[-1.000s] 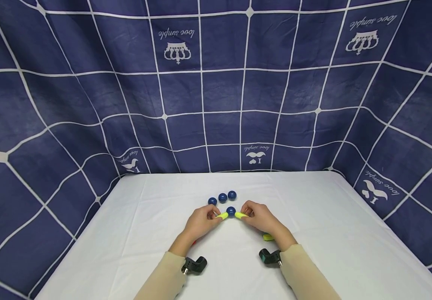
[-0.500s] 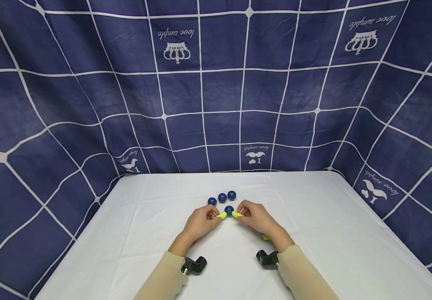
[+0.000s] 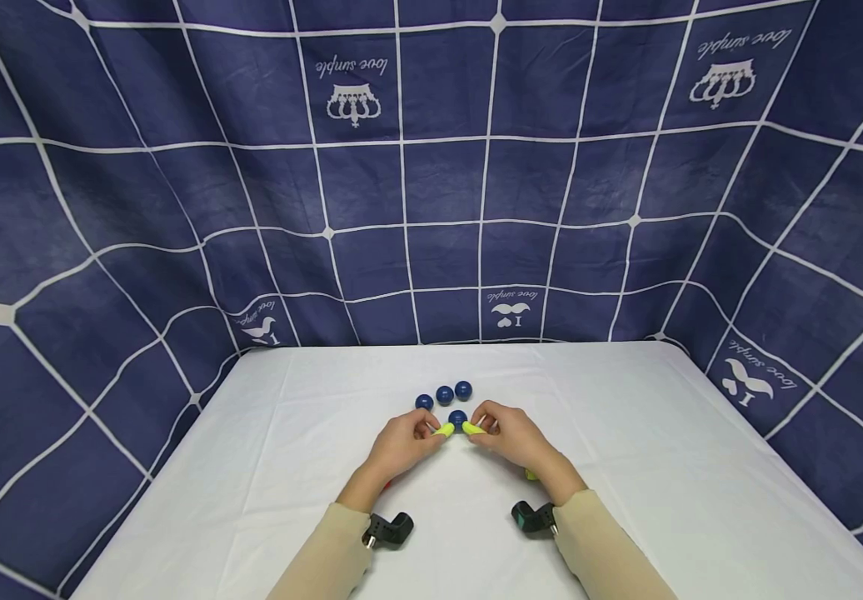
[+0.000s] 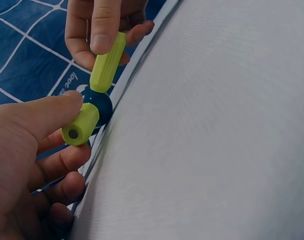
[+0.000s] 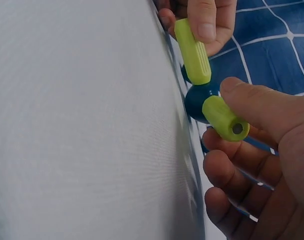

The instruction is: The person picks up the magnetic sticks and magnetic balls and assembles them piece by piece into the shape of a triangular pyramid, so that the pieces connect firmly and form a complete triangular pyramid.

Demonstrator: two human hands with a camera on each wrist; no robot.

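Lime-green faceted rods (image 4: 106, 71), hands (image 3: 401, 442) (image 3: 512, 433) pinching one each, show dark end-discs (image 5: 237, 128) only in wrist views; blue balls (image 3: 444, 396) lie at eleven o'clock.

Navy-blue curtain fabric (image 3: 442, 183) hangs behind and along both sides of a worktop (image 3: 281, 433) draped in a white cloth (image 3: 664, 433). White lines cross the dark material in a broad grid, with small white diamonds (image 3: 498, 23) marking some of the intersections. High on the rear section, two crowns (image 3: 354, 106) appear upside down beneath inverted lettering (image 3: 351, 67) that reads "love simple." A moustache motif (image 3: 510, 310), also inverted, shows lower down, just above the worktop's far edge. The curtain fabric ripples in gentle folds and bends at both rear corners. Faint creases run through the white cloth under soft, diffuse light.
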